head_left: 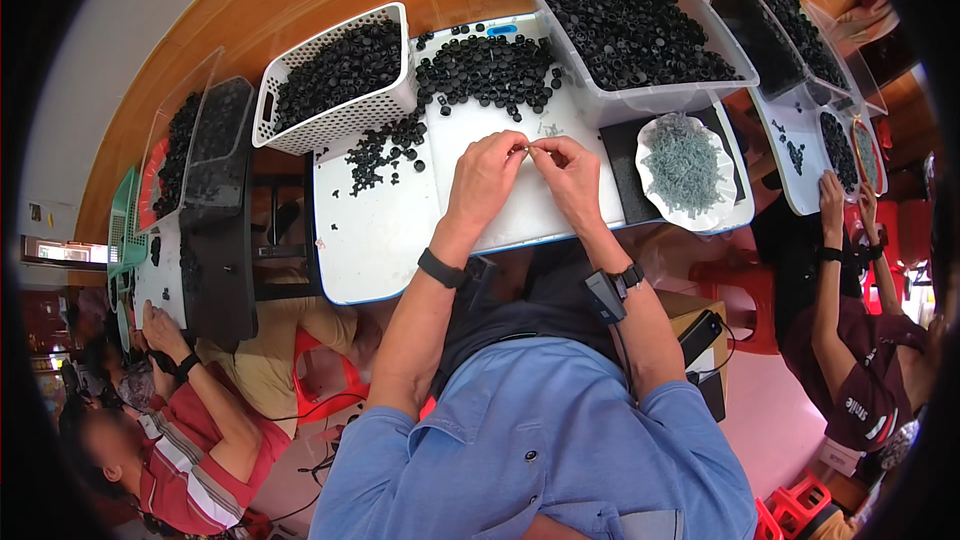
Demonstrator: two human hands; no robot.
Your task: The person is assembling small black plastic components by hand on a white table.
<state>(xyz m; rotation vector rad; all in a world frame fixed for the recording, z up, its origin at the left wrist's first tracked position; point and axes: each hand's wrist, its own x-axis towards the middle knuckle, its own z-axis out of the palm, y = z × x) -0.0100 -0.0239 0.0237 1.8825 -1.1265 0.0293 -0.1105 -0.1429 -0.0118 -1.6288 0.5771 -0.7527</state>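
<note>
My left hand and my right hand meet over the middle of the white table. Thumb and fingertips are pinched together on both, and the small piece between them is too tiny to name. Just beyond my hands spreads a heap of round black caps. A few small clear-grey bits lie beyond my right fingertips. Smaller black parts are scattered left of my left hand. On the right, a white scalloped plate piled with thin grey-green translucent pieces rests on a black mat.
A white perforated basket of black parts stands at the back left, a clear plastic bin of black parts at the back right. People sit at side tables: one person's hand shows left, another's right. A red stool stands right.
</note>
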